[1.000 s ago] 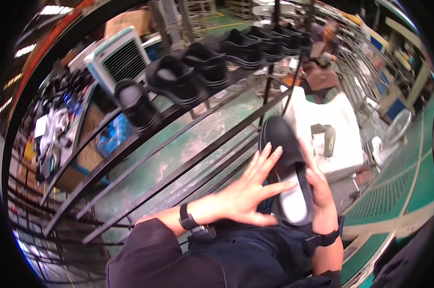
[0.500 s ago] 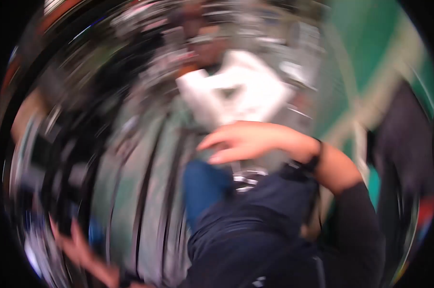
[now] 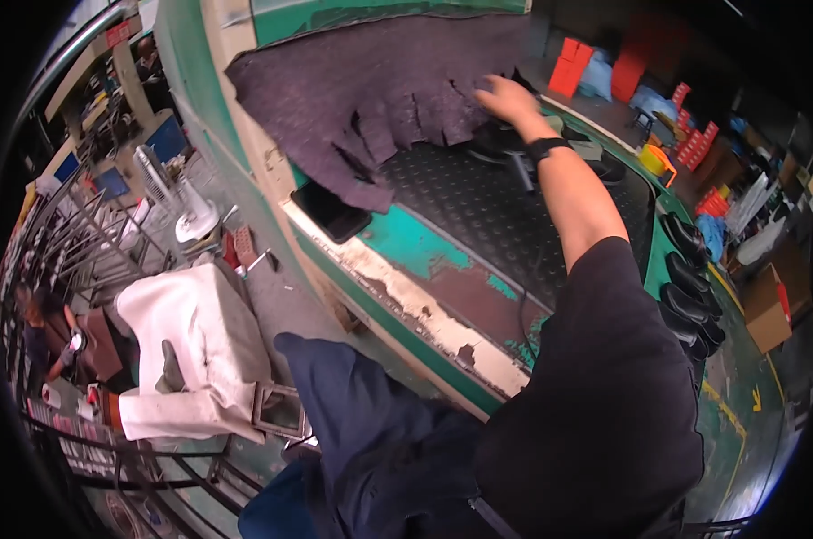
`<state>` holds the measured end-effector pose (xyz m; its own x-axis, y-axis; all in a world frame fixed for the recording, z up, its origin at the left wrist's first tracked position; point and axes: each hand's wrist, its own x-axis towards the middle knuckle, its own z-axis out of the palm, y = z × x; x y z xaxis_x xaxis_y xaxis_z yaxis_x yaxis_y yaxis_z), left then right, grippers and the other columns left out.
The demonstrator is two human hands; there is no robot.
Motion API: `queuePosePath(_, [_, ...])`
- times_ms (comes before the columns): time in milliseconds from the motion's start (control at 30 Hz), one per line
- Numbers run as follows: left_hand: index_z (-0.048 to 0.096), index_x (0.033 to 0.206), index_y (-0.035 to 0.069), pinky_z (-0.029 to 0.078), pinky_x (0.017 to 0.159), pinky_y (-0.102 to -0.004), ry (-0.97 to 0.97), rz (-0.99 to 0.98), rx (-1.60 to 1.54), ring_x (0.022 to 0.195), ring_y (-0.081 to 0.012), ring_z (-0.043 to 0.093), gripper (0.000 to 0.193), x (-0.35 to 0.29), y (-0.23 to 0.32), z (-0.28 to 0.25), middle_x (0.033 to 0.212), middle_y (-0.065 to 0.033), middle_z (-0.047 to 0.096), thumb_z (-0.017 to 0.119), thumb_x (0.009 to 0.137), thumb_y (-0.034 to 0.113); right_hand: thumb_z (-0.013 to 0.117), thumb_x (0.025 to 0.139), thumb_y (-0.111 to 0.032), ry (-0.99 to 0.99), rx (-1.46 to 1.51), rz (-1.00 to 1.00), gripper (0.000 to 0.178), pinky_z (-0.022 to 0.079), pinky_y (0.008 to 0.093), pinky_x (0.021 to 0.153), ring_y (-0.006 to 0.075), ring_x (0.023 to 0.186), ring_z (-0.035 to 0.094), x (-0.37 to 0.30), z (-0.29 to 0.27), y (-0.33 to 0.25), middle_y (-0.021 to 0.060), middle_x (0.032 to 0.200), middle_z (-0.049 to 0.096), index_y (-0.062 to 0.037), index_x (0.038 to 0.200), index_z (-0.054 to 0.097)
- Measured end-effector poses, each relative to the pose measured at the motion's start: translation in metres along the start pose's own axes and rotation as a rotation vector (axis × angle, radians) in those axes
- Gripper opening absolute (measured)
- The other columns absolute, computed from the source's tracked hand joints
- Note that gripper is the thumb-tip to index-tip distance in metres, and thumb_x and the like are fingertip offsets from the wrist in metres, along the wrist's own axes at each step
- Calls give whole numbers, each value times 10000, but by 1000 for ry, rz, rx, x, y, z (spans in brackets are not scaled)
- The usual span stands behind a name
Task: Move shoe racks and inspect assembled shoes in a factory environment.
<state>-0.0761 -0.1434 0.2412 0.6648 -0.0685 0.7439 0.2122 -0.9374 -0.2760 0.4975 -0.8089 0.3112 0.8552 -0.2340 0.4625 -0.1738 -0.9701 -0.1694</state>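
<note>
My right hand (image 3: 512,101) reaches out over the machine, at the right part of a dark purple cloth curtain (image 3: 371,85) with a slit lower edge. Its fingers look apart and loosely bent, with nothing visible in them. Below the curtain a black studded mat (image 3: 442,202) runs into the machine. Dark shoes (image 3: 609,169) stand on it close to my wrist, partly hidden by my arm. My left hand is out of view.
A black tray (image 3: 330,214) sits on the machine's worn green and cream edge (image 3: 406,296). Several black shoes (image 3: 689,287) line the right ledge. To the left are a cloth-covered chair (image 3: 195,332), a white fan (image 3: 191,211), metal racks and another person (image 3: 43,332). Boxes stand at right.
My view has swung right from the cloth-covered chair to the machine. My right arm now stretches forward to the curtain. My left hand has gone out of view.
</note>
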Motion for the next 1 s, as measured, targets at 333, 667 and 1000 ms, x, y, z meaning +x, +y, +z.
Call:
queuePosePath(333, [704,1066,-42,480,1046,-549,-151,43,-444,980,-375,689,198,62,40,81,1037,-194,725,557,961,38,451,884,-768,165,-373,-212,724,522,457,942,357,1062,669,-123,-25,197,182,1071,718,-134,1051,760])
queuePosePath(667, [728,1025,-31,511,997,-535,-273,11,-621,992,-376,702,203,40,56,120,965,-145,745,584,968,101,467,789,-893,-578,-272,405,1058,441,423,1072,382,1277,586,-140,-63,189,271,1347,617,32,1257,680])
queuePosePath(1000, [716,1057,9,497,987,-466,-242,-9,-1212,1100,-395,667,290,80,81,156,1214,-174,701,632,780,-6,653,994,-401,-430,971,44,612,458,273,1025,130,1179,600,-187,-123,-47,59,1304,636,-107,1505,490])
